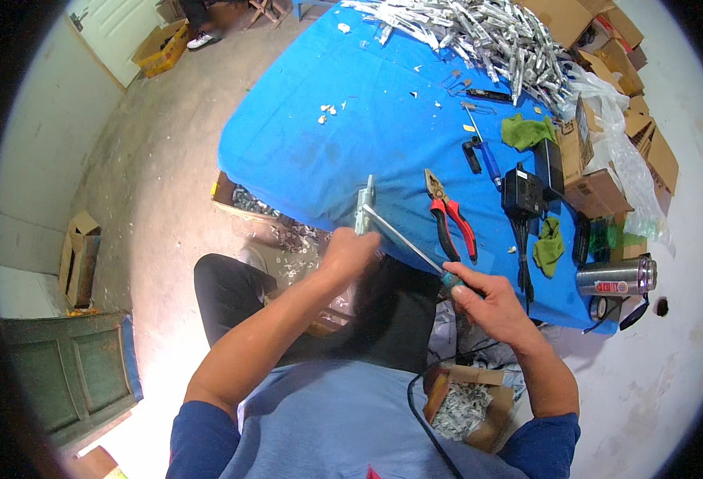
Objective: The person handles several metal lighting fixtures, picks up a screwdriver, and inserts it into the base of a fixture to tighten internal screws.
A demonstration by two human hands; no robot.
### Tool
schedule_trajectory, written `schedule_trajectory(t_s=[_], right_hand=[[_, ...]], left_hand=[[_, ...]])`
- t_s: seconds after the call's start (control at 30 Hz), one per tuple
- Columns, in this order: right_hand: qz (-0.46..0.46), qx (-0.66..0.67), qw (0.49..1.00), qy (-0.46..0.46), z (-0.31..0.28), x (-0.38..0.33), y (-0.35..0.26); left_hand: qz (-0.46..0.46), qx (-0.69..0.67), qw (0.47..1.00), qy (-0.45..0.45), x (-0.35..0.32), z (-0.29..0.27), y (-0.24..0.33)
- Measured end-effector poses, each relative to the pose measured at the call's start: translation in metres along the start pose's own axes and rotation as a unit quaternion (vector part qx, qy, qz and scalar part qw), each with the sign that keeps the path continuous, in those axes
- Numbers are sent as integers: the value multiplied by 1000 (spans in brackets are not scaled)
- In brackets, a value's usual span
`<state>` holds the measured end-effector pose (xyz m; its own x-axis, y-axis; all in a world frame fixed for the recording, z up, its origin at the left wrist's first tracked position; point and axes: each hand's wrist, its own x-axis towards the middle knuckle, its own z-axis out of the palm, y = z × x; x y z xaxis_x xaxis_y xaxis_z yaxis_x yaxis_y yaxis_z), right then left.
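My left hand (351, 254) is closed around the lower end of a narrow grey metal part (364, 201), which stands up from my fist at the table's near edge. In my right hand (491, 302) is a screwdriver (403, 239), gripped by its teal handle. Its shaft slants up to the left, and the tip meets the side of the metal part or lies just over it; I cannot tell which. Just right of the part, a pair of pliers (451, 214) with red and black handles lies on the blue cloth (296, 136), jaws pointing away from me.
A heap of similar metal parts (479, 36) covers the far right. A blue-handled screwdriver (489, 164), black adapter (523, 191), green rags (548, 247) and steel flask (616, 276) line the right side. Boxes of small parts (463, 411) stand below. Another person's shoe (202, 40) shows far left.
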<state>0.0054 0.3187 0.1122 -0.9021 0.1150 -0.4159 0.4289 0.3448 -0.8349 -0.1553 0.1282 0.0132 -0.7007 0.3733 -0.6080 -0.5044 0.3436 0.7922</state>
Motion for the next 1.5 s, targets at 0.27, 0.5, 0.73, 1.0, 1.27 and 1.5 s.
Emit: schedule_trajectory(t_s=[0.27, 0.5, 0.73, 1.0, 1.27, 1.5], right_hand=[[56, 50, 997, -9, -8, -13, -5], [80, 118, 990, -2, -8, -15, -8], [48, 76, 996, -24, -4, -12, -8], [16, -14, 1000, -1, -2, -12, -18], [77, 53, 996, -5, -4, -12, -20], [51, -1, 999, 1, -10, -6, -20]], left_hand=[[-48, -77, 995, -50, -7, -2, 2], [-64, -111, 989, -77, -6, -4, -1], [-57, -103, 990, -71, -8, -3, 0], [-6, 39, 999, -8, 4, -1, -14], [48, 140, 988, 35, 7, 3, -14], [52, 160, 985, 38, 0, 6, -1]])
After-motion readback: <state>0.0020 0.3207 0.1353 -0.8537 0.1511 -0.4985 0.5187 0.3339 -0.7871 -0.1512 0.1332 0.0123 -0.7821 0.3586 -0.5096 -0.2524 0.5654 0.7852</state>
